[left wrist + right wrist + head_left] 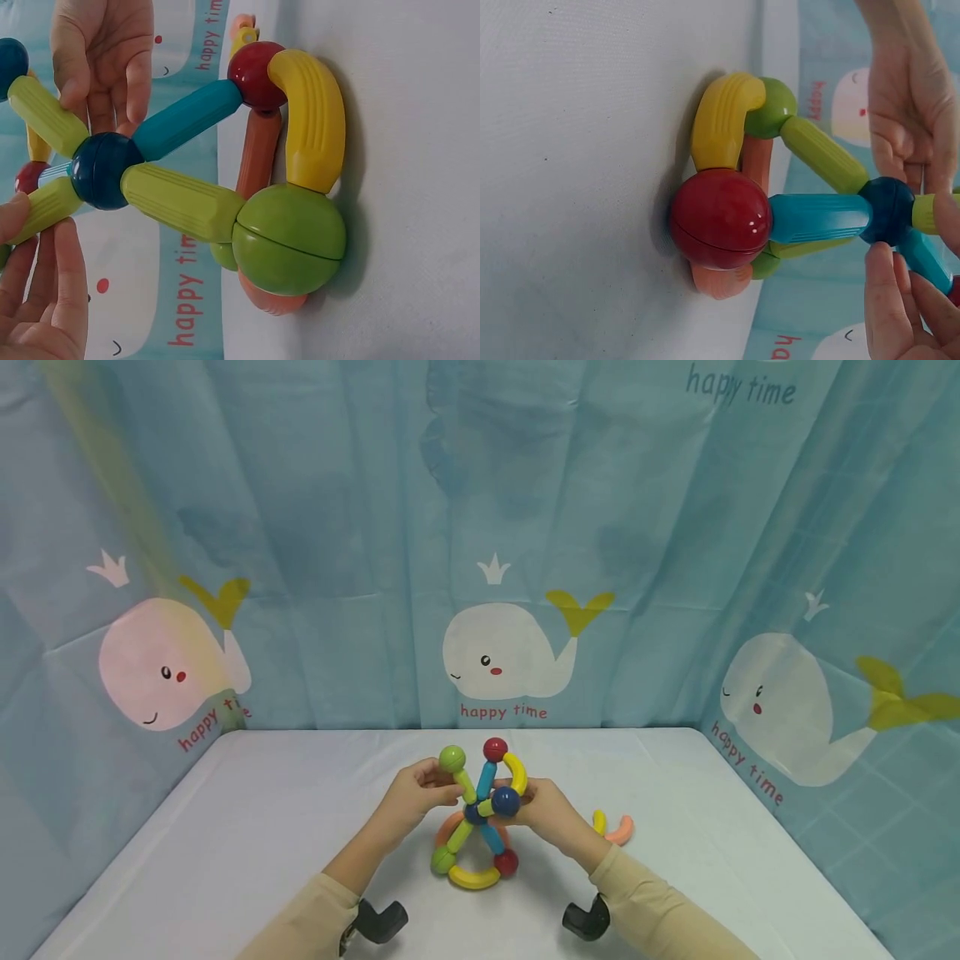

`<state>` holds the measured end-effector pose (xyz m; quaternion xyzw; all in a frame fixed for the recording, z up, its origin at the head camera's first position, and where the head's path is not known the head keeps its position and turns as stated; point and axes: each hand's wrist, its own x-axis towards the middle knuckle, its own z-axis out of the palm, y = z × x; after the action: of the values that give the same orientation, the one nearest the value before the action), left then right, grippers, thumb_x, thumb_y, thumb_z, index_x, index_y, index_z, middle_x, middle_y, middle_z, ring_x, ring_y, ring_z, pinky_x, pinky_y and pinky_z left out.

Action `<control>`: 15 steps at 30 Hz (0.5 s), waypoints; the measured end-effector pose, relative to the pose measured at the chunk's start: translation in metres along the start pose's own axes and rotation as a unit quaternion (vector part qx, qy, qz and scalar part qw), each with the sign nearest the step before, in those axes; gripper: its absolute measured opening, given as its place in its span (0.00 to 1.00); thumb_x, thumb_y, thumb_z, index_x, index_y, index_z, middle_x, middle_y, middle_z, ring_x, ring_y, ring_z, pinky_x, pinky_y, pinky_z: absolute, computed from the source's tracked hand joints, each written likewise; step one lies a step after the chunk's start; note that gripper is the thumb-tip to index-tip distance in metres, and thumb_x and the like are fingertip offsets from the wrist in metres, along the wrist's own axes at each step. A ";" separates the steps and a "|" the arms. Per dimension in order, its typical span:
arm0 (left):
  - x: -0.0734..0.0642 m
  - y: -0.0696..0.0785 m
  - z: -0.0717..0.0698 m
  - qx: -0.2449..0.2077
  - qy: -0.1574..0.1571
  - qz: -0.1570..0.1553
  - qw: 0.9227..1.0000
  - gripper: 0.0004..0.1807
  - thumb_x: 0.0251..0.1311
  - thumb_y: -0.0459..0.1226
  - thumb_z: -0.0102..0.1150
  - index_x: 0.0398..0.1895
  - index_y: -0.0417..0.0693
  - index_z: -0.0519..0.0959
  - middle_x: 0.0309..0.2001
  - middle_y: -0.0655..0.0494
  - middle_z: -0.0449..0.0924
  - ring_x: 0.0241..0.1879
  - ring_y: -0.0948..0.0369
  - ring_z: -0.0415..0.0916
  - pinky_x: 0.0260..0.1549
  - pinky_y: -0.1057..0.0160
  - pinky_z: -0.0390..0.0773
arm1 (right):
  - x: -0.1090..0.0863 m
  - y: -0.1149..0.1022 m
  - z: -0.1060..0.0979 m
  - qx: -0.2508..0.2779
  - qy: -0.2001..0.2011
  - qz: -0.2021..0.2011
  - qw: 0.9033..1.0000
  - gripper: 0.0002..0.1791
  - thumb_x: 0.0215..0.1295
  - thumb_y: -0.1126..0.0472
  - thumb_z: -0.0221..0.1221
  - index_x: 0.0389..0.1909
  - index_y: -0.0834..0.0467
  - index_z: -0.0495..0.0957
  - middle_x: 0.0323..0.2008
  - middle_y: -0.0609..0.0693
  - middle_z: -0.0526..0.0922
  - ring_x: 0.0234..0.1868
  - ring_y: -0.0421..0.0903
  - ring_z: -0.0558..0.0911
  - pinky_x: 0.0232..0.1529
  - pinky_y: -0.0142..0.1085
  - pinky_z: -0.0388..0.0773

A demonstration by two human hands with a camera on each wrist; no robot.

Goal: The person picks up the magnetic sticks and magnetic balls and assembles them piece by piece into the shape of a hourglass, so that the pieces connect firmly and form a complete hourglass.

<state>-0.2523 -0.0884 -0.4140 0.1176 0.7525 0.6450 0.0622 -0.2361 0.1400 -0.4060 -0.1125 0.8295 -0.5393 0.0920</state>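
A magnetic ball-and-rod structure [491, 835] stands on the table, with a ring of curved yellow and orange rods at its base. Straight rods meet at a central dark blue ball [105, 171]. My left hand [420, 795] pinches the upper light green rod [46, 210], which carries a green ball [452, 758]. On the other side, my right hand [551, 814] holds the structure near its centre, its thumb by another light green rod [924, 214]. Above that hand, a curved yellow rod [516, 773] joins a red ball [495, 749] and a front dark blue ball [506, 802].
Two loose curved rods, one yellow [599, 822] and one orange [622, 831], lie on the white table [300, 802] beyond my right forearm. A blue curtain [360, 568] with printed whales hangs behind the table and along its sides.
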 end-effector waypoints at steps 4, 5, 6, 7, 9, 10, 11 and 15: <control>-0.001 0.001 0.001 0.005 0.007 0.004 1.000 0.21 0.61 0.40 0.68 0.53 0.40 0.78 0.46 0.49 0.84 0.46 0.58 0.82 0.50 0.57 0.84 | 0.000 -0.001 0.000 -0.001 0.002 0.007 1.000 0.26 0.55 0.58 0.72 0.56 0.59 0.82 0.49 0.53 0.88 0.58 0.52 0.80 0.58 0.55 0.78; -0.002 0.002 0.002 0.006 0.007 0.004 1.000 0.21 0.61 0.40 0.68 0.53 0.40 0.78 0.46 0.49 0.84 0.46 0.58 0.82 0.50 0.56 0.84 | 0.000 0.000 0.000 -0.002 0.002 0.008 1.000 0.27 0.55 0.58 0.73 0.56 0.59 0.81 0.49 0.53 0.88 0.58 0.52 0.80 0.58 0.56 0.78; -0.002 0.002 0.002 0.006 0.007 0.005 1.000 0.20 0.61 0.40 0.67 0.53 0.40 0.78 0.46 0.49 0.84 0.46 0.58 0.82 0.50 0.56 0.84 | 0.000 0.000 0.000 -0.003 0.002 0.008 1.000 0.27 0.55 0.58 0.73 0.57 0.59 0.81 0.49 0.53 0.88 0.58 0.52 0.80 0.58 0.56 0.78; -0.002 0.002 0.003 0.006 0.007 0.004 1.000 0.20 0.61 0.40 0.67 0.53 0.40 0.78 0.47 0.49 0.84 0.46 0.58 0.82 0.50 0.56 0.84 | 0.000 0.000 0.000 -0.002 0.002 0.006 1.000 0.26 0.55 0.58 0.72 0.56 0.59 0.82 0.50 0.53 0.87 0.58 0.52 0.80 0.58 0.56 0.78; -0.003 0.003 0.004 0.006 0.009 0.003 1.000 0.20 0.61 0.41 0.67 0.53 0.41 0.78 0.47 0.48 0.84 0.47 0.58 0.83 0.50 0.57 0.84 | 0.000 0.001 0.000 0.000 0.002 0.002 1.000 0.25 0.55 0.58 0.72 0.55 0.60 0.82 0.51 0.54 0.87 0.58 0.52 0.80 0.58 0.55 0.78; -0.003 0.003 0.004 0.007 0.010 0.003 1.000 0.20 0.61 0.41 0.67 0.52 0.41 0.79 0.48 0.49 0.85 0.47 0.58 0.83 0.50 0.57 0.84 | 0.001 0.001 0.000 0.002 0.002 0.000 1.000 0.25 0.55 0.58 0.72 0.55 0.60 0.82 0.51 0.54 0.87 0.58 0.52 0.80 0.58 0.55 0.78; -0.004 0.002 0.005 0.007 0.010 0.002 1.000 0.20 0.61 0.42 0.67 0.52 0.41 0.79 0.48 0.49 0.85 0.47 0.58 0.83 0.50 0.57 0.84 | 0.001 0.002 0.000 0.003 0.002 -0.001 1.000 0.25 0.55 0.58 0.72 0.54 0.61 0.82 0.51 0.54 0.87 0.58 0.52 0.80 0.58 0.54 0.79; -0.005 0.000 0.006 0.006 0.009 -0.002 1.000 0.21 0.61 0.43 0.67 0.53 0.42 0.79 0.48 0.49 0.85 0.47 0.58 0.83 0.51 0.56 0.84 | 0.001 0.002 0.000 0.007 0.002 -0.001 1.000 0.25 0.56 0.58 0.72 0.54 0.61 0.82 0.51 0.54 0.87 0.57 0.52 0.81 0.58 0.53 0.79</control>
<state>-0.2461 -0.0839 -0.4157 0.1108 0.7571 0.6414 0.0559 -0.2374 0.1405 -0.4082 -0.1118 0.8258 -0.5452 0.0907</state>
